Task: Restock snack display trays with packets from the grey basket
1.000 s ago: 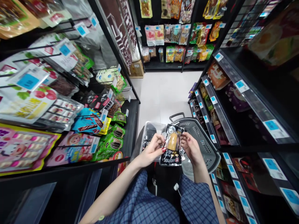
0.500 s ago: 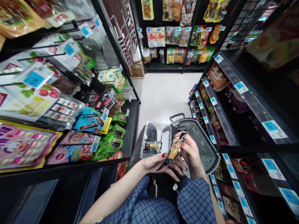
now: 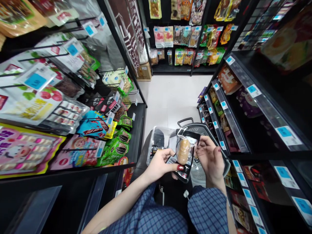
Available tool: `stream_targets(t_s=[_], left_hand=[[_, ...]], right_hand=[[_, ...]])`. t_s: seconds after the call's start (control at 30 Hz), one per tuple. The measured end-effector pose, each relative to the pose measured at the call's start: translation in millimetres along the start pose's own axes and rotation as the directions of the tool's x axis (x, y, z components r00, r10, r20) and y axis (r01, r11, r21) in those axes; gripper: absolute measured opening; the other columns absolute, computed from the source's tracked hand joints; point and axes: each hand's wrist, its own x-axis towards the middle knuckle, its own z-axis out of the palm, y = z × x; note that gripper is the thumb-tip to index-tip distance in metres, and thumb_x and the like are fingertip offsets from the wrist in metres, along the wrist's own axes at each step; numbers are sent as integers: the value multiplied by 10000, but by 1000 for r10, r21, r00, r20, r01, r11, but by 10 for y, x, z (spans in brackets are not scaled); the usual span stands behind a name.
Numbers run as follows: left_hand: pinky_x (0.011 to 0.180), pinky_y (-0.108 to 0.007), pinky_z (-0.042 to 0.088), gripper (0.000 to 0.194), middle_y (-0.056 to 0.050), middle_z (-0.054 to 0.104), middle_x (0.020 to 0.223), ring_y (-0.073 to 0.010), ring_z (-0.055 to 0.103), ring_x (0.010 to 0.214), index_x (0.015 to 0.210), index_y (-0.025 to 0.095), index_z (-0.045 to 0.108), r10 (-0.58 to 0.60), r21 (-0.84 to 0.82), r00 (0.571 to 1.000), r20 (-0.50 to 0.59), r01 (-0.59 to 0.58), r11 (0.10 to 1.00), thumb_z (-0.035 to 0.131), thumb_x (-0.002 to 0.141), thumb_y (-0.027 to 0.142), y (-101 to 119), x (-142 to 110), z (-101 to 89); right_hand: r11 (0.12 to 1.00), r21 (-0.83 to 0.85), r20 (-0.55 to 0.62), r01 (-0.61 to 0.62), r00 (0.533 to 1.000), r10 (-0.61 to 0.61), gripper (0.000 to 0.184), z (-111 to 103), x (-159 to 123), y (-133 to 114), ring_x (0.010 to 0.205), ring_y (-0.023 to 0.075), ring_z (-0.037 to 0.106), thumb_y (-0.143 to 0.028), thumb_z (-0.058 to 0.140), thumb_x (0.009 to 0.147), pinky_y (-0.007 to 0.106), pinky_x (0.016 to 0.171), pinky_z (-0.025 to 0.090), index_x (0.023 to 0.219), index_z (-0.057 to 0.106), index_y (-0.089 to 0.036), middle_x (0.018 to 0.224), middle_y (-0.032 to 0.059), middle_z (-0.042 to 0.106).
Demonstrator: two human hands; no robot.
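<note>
My left hand (image 3: 161, 165) holds a clear-fronted, black-edged snack packet (image 3: 184, 151), thumb across its lower front. Inside the packet is a light-brown, sausage-like piece of food whose exact kind I cannot make out. Beside the packet's right edge is my right hand (image 3: 211, 157), its fingers loosely bent and apart; whether a fingertip touches the wrapper is unclear. Behind my left hand, a clear plastic box (image 3: 152, 138) rests by my leg, with another small black packet (image 3: 156, 149) partly showing in it. The held packet covers part of the box.
A grey shopping basket (image 3: 227, 167) stands on the floor to the right, partly behind my right hand. Hanging snack bags (image 3: 117, 144) line the left rack. Shelves with price tags (image 3: 287, 135) run along the right. A cardboard box (image 3: 144, 71) sits at the aisle's far end.
The packet has turned from slanted to nearly upright, its front facing me. My right hand has moved off it to the right. My left thumb now presses the packet's lower front.
</note>
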Motion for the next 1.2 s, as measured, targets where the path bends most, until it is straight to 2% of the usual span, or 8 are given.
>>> stream_targets(t_s=[0.2,0.33,0.47,0.63,0.73,0.83,0.97,1.2], left_hand=[[482,-258,508,335,8,605,652,-135,577,562,669,140,497,34,181,997,-70,-21,983,783,557,273,89,-84,95],[531,-215,456,283,19,580,639,-106,540,583,661,134,521,90,273,991,-102,-59,960,770,570,231,92,-89,74],[586,-198,413,287,11,590,666,-95,517,623,699,126,567,214,310,964,-160,-157,938,783,574,268,144,-67,-24],[559,-189,370,254,17,535,651,-79,460,607,708,123,588,387,403,895,-224,-277,873,654,732,367,347,-3,-178],[503,-192,331,289,25,496,606,-69,412,547,695,115,597,329,515,933,-149,-210,831,637,736,399,572,32,-250],[456,-192,280,315,31,477,554,-58,384,498,667,103,623,234,650,972,-14,-169,741,644,720,412,837,74,-285],[437,-193,268,278,23,497,500,-51,393,459,629,92,657,192,754,975,112,-209,622,674,676,365,1131,199,-262],[438,-217,249,261,-4,549,494,-58,397,440,642,92,695,167,838,941,295,-339,427,693,633,353,1379,448,-187]], right_hand=[[994,-112,-45,-22,999,17,196,-3,-14,-5,531,98,418,-372,630,785,207,495,359,839,521,-219,644,-37,458],[999,-30,-53,-25,998,24,135,18,-8,12,559,96,451,-295,639,775,202,507,382,819,537,-218,675,-32,502],[987,92,-40,-129,990,133,163,-25,-52,3,498,103,491,-274,659,728,208,428,400,856,572,-223,666,-26,573],[959,-77,219,-271,934,282,165,-84,-196,-13,507,154,603,-317,646,762,271,499,508,842,637,-173,632,18,654],[923,-238,305,-302,879,366,210,-57,-263,-30,582,183,651,-343,656,763,315,588,552,858,674,-156,711,56,703],[912,-320,312,-255,881,356,240,11,-292,-14,690,200,672,-337,687,735,341,678,562,910,699,-173,814,62,721],[901,-376,288,-215,898,334,214,147,-333,117,810,233,677,-346,707,711,386,795,540,840,726,-176,848,69,725],[935,-290,234,-206,932,278,232,364,-421,326,716,211,686,-376,633,786,342,710,562,871,733,-184,807,73,726]])
